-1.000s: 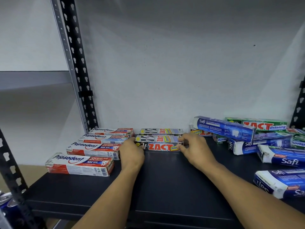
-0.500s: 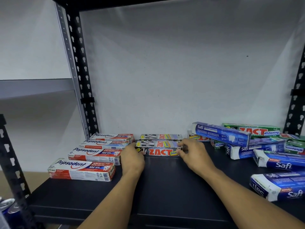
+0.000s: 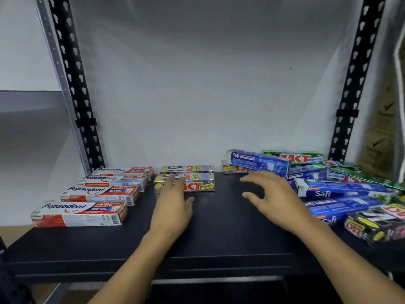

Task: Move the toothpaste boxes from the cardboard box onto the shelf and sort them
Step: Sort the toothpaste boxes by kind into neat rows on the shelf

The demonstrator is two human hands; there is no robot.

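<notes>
Four Pepsodent boxes [image 3: 100,193] lie in a staggered row at the left of the shelf [image 3: 219,238]. Their long axes run left to right, and the rearmost sits just beside the perforated left upright [image 3: 74,84]. Right of them, near the back wall, three ZACT Smokers boxes [image 3: 197,185] lie close together with their long axes also left to right.

The left hand [image 3: 173,205] covers the left part of the front ZACT Smokers box. Its fingers are straight and together and grip nothing. Blur hides whether the fingertips touch the box.

The middle and front of the shelf is bare dark board down to the front edge. The right hand [image 3: 271,198] hovers there with fingers spread and loosely bent, holding nothing.

Behind it a Safi box [image 3: 258,161] slants down to the right over a small box [image 3: 232,168], which is mostly hidden. Further right, more Safi boxes [image 3: 341,189] and a green ZACT Whitening box [image 3: 293,157] lie in a loose heap at mixed angles. Several of them are overlapped and blurred.

A black box [image 3: 377,224] at the lower right is cut off by the frame edge, and its print is unreadable. Beyond the right upright [image 3: 357,73] is something brown like cardboard [image 3: 379,139], too dim to identify.
</notes>
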